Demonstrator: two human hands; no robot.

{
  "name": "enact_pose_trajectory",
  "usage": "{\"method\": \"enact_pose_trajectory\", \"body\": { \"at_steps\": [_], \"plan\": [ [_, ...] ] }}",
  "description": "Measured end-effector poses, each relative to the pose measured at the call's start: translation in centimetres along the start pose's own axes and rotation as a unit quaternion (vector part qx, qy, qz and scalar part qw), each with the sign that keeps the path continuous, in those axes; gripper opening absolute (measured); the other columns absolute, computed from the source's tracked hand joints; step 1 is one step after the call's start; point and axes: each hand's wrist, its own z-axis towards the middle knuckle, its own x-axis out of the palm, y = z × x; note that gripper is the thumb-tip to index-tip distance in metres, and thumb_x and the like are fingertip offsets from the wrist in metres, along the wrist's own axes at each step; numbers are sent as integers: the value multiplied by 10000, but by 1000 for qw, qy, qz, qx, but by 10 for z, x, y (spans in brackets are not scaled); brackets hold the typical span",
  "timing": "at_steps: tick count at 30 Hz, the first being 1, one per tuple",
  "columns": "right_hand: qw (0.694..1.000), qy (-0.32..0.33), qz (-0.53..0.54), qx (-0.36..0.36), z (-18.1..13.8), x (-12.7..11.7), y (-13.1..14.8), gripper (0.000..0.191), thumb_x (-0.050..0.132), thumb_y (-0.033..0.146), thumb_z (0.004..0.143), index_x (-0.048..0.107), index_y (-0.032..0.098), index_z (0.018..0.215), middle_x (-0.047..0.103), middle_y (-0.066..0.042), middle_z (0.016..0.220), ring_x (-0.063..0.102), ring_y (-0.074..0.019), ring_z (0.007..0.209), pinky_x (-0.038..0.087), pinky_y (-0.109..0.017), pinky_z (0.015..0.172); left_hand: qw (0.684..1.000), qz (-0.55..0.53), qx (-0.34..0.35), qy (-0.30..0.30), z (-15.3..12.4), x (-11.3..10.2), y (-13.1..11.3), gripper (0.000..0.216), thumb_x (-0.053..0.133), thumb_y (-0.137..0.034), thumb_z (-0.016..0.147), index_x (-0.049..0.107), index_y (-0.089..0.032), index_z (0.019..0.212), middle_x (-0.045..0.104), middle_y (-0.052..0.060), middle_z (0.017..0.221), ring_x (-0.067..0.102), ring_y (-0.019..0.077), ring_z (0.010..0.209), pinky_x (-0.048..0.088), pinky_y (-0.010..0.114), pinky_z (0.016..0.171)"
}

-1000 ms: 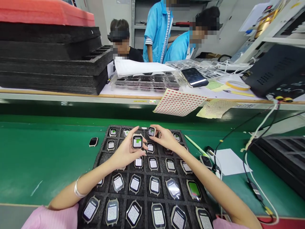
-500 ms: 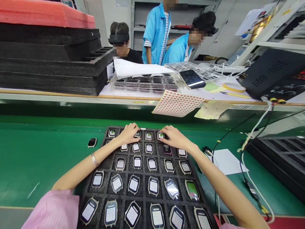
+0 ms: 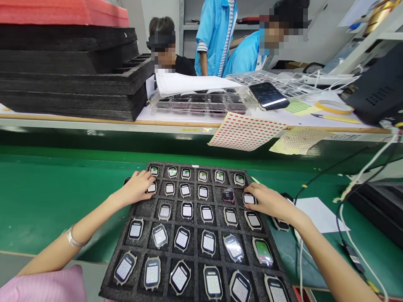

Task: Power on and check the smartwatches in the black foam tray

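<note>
A black foam tray [image 3: 143, 207] lies on the green belt in front of me, its pockets filled with several small smartwatch bodies [image 3: 187, 209] with lit screens. My left hand [image 3: 137, 188] rests on the tray's left edge, fingers curled over a watch [image 3: 152, 188] in the second row. My right hand [image 3: 267, 200] rests on the right edge, its fingertips on another watch [image 3: 248, 198] in that row. One watch with a dark pinkish screen [image 3: 228, 194] sits between them.
The green belt [image 3: 47, 201] runs left and right. Behind it a bench holds stacked black foam trays [image 3: 72, 71], clear plastic trays [image 3: 201, 102], a phone [image 3: 269, 95] and sticker sheets [image 3: 245, 131]. Cables [image 3: 355, 184] and white paper [image 3: 317, 212] lie right. Three people are behind.
My hands, which held two watches above the tray a second ago, moved down to the top row and then apart to the tray's left and right edges. The camera shifted slightly.
</note>
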Motion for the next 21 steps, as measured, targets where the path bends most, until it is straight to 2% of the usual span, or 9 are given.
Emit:
{"method": "enact_pose_trajectory", "body": {
  "at_steps": [4, 7, 9, 10, 12, 15, 17, 19, 21],
  "plan": [
    [999, -14, 34, -8, 13, -13, 8, 270, 737, 217, 681, 719, 129, 936, 695, -156, 939, 661, -390, 912, 526, -476, 775, 999, -21, -33, 2, 2, 12, 3, 299, 601, -237, 824, 597, -150, 1109, 580, 163, 1175, 510, 336, 1115, 394, 456, 928],
    [995, -43, 89, -29, 16, -28, 19, 406, 668, 369, 792, 669, 144, 1130, 682, -134, 1057, 676, -311, 882, 554, -419, 756, 996, -67, -51, -14, 4, 15, 8, 272, 656, -246, 775, 624, -144, 1025, 599, 160, 1103, 541, 349, 1080, 422, 459, 910],
    [973, -79, 212, -40, 14, -37, 33, 500, 621, 443, 838, 598, 149, 1241, 656, -131, 1122, 679, -264, 873, 575, -375, 723, 991, -114, -54, -33, 5, 16, 10, 258, 684, -255, 742, 636, -146, 970, 613, 149, 1045, 579, 351, 1027, 437, 470, 904],
    [944, -97, 313, -45, 13, -40, 42, 522, 641, 447, 829, 583, 147, 1253, 652, -134, 1122, 678, -254, 871, 583, -364, 705, 987, -143, -52, -47, 5, 16, 11, 266, 687, -273, 736, 637, -150, 967, 615, 144, 1040, 593, 348, 1011, 443, 476, 906],
    [849, -117, 512, -53, 10, -44, 62, 515, 739, 386, 770, 596, 161, 1210, 670, -117, 1054, 674, -230, 821, 591, -348, 661, 974, -211, -41, -77, 5, 15, 7, 319, 674, -337, 751, 625, -157, 1010, 604, 142, 1093, 615, 322, 990, 467, 467, 901],
    [755, -127, 639, -70, 9, -45, 95, 487, 816, 240, 700, 612, 198, 1141, 675, -79, 988, 633, -164, 694, 565, -272, 530, 941, -316, -14, -116, 6, 5, -9, 430, 610, -431, 808, 567, -148, 1129, 599, 139, 1153, 644, 256, 957, 513, 405, 869],
    [729, -133, 666, -84, 11, -45, 115, 479, 823, 194, 683, 613, 210, 1113, 652, -82, 1046, 612, -146, 678, 516, -218, 444, 896, -422, 10, -134, 7, -10, -27, 469, 619, -430, 817, 541, -140, 1178, 649, 118, 1073, 655, 223, 924, 524, 360, 842],
    [718, -132, 678, -93, 13, -47, 130, 458, 805, 183, 704, 602, 214, 1114, 653, -80, 1036, 574, -111, 599, 447, -180, 383, 761, -628, 38, -159, 8, -28, -48, 463, 758, -324, 720, 596, -136, 1111, 679, 118, 1038, 643, 213, 916, 510, 320, 826],
    [712, -130, 684, -91, 14, -48, 141, 452, 782, 178, 732, 584, 214, 1136, 675, -67, 962, 504, -70, 501, 389, -162, 360, 657, -737, 65, -145, 10, -45, -69, 417, 803, -214, 667, 622, -162, 1039, 670, 113, 1118, 627, 178, 930, 494, 256, 807]
  ]
}}
